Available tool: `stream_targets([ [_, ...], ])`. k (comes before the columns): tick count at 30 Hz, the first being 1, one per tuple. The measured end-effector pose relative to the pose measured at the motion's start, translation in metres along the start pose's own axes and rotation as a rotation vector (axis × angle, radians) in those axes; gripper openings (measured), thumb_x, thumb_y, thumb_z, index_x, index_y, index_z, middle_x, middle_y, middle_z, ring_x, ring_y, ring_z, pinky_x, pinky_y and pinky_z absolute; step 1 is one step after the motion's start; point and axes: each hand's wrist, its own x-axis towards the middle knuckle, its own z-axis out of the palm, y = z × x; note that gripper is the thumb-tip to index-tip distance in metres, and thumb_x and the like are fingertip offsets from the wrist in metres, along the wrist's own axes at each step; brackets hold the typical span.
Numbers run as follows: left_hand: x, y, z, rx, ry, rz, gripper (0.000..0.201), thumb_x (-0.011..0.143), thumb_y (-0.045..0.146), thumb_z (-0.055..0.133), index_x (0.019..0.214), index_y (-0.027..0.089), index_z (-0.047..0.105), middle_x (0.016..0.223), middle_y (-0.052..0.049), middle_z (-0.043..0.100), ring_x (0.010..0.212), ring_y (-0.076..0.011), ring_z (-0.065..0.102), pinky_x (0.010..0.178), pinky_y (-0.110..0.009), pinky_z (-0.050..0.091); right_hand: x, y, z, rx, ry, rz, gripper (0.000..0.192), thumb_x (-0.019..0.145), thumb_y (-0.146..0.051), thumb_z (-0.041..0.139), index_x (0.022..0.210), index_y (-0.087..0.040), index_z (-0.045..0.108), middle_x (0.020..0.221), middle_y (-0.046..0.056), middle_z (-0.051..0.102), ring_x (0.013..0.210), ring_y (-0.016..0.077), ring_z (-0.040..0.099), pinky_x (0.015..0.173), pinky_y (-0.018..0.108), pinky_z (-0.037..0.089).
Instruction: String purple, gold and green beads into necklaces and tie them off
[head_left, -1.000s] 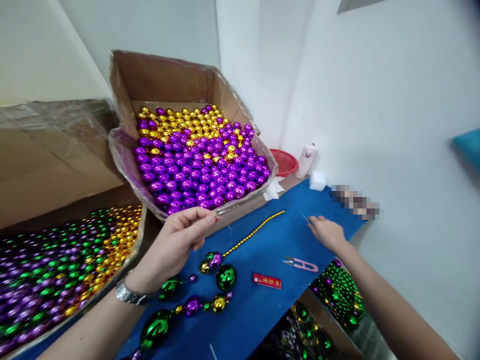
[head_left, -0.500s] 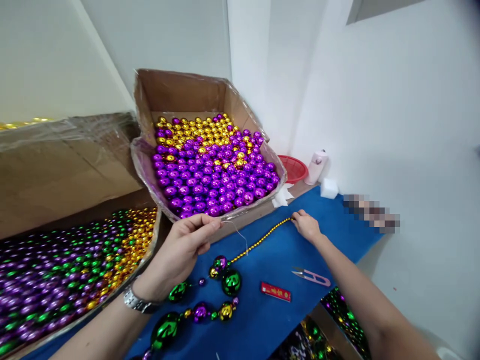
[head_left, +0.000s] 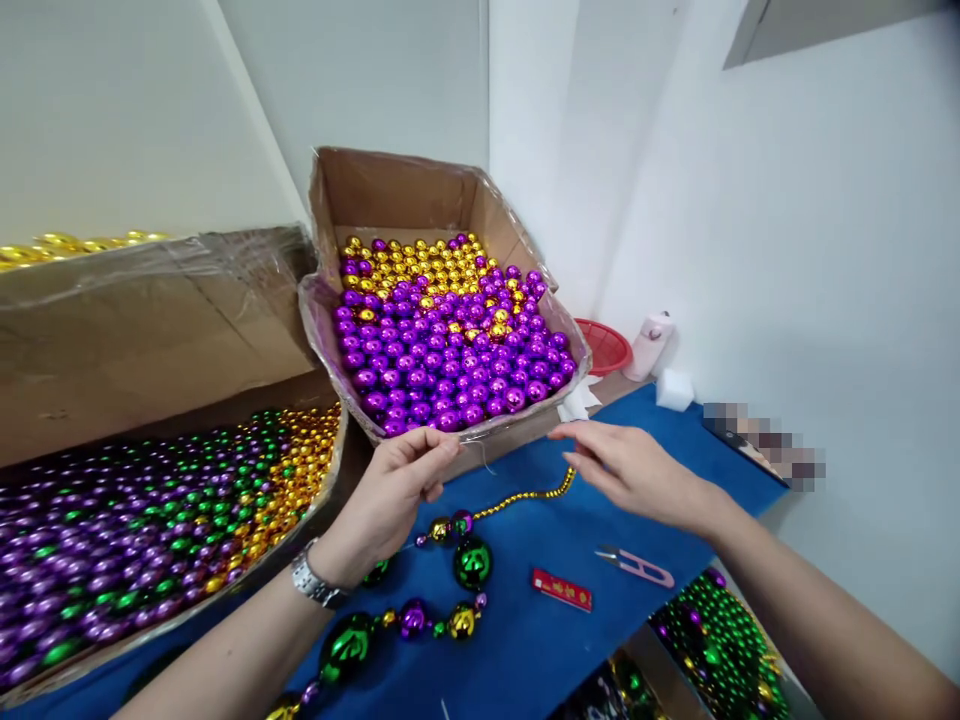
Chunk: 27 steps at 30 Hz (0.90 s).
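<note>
Head view shows me, standing near, the left hand (head_left: 409,482) pinching a thin, clear thread (head_left: 484,452) and the right hand (head_left: 634,480) seemingly pinching the end of a shiny gold strand of small round beads (head_left: 525,495) over the flat blue cloth (head_left: 525,650), where loosened fingers could drop either.

The left hand (head_left: 409,485), above a silver metal wristband (head_left: 315,578), pinches a thin clear thread (head_left: 486,455). The right hand (head_left: 637,475) is at the upper end of a strand of small shiny gold beads (head_left: 517,496); its grip is unclear. On the blue cloth-covered worktop (head_left: 525,655) lie pink-handled metal snips (head_left: 637,567) beside a small red packet (head_left: 562,590). Behind, a brown cardboard box (head_left: 397,192) holds shiny purple and gold balls (head_left: 450,365).
</note>
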Motion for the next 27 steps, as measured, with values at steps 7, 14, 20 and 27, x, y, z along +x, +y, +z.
stream_targets([
  [7, 0.000, -0.006, 0.018, 0.157, -0.101, 0.113, 0.021, 0.075, 0.033, 0.066, 0.072, 0.013, 0.064, 0.066, 0.000, 0.058, 0.057, -0.0083, 0.044, 0.054, -0.020, 0.034, 0.025, -0.066, -0.019, -0.164, -0.076, -0.353, 0.039, 0.091, -0.019, 0.040, 0.130, -0.018, 0.040, 0.097, 0.006, 0.065, 0.083, 0.0179, 0.061, 0.068, 0.029, 0.043],
  [14, -0.009, -0.010, 0.017, 0.007, -0.362, -0.042, 0.017, 0.075, 0.030, 0.065, 0.073, 0.013, 0.064, 0.058, 0.005, 0.048, 0.046, -0.0040, 0.028, 0.044, -0.019, 0.022, 0.048, -0.077, -0.008, -0.383, -0.025, -0.470, 0.025, 0.089, -0.015, 0.047, 0.113, -0.019, 0.052, 0.087, 0.003, 0.063, 0.078, 0.0173, 0.056, 0.063, 0.029, 0.036],
  [20, -0.015, -0.009, 0.008, 0.058, -0.416, -0.054, 0.019, 0.077, 0.031, 0.064, 0.079, 0.012, 0.064, 0.065, 0.002, 0.053, 0.052, -0.0048, 0.037, 0.048, -0.019, 0.028, 0.052, -0.063, 0.001, -0.064, -0.058, -0.324, 0.021, 0.092, -0.025, 0.044, 0.105, -0.016, 0.058, 0.093, 0.007, 0.061, 0.079, 0.0158, 0.054, 0.066, 0.028, 0.037],
  [27, -0.011, 0.007, 0.006, 0.448, -0.294, 0.227, 0.021, 0.080, 0.030, 0.060, 0.070, 0.011, 0.063, 0.060, 0.001, 0.056, 0.052, -0.0071, 0.044, 0.049, -0.020, 0.035, 0.031, -0.053, -0.004, 0.610, -0.097, -0.192, 0.032, 0.097, -0.035, 0.036, 0.077, -0.018, 0.055, 0.084, 0.002, 0.059, 0.080, 0.0120, 0.058, 0.071, 0.027, 0.047],
])
